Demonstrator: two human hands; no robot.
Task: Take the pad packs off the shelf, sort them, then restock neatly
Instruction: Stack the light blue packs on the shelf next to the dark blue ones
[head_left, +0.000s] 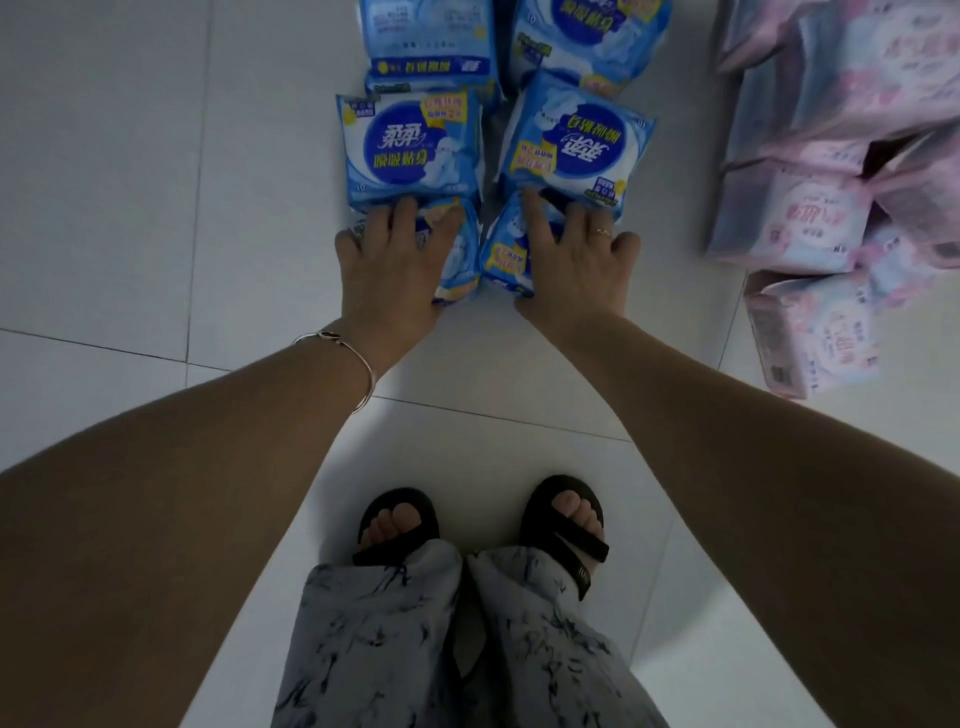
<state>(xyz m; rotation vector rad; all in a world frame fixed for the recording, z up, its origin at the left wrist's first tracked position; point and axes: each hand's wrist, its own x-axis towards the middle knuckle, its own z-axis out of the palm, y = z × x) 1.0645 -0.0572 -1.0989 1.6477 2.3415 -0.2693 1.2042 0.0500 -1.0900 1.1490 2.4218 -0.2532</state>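
While the left hand (395, 260) grips the near-left blue pad pack (460, 254) and the right hand (571, 254) the near-right blue pad pack (501, 254) on the floor (130, 208), fingers curled, a hasty lift could topple the blue packs behind (410, 145).

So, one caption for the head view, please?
Left hand and right hand grip blue pad packs on the tile floor; pink packs lie at the right.

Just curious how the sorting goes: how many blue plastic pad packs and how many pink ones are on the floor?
Blue plastic pad packs: 7 in view
Pink plastic pad packs: at least 5, pile blurred
Total: at least 12
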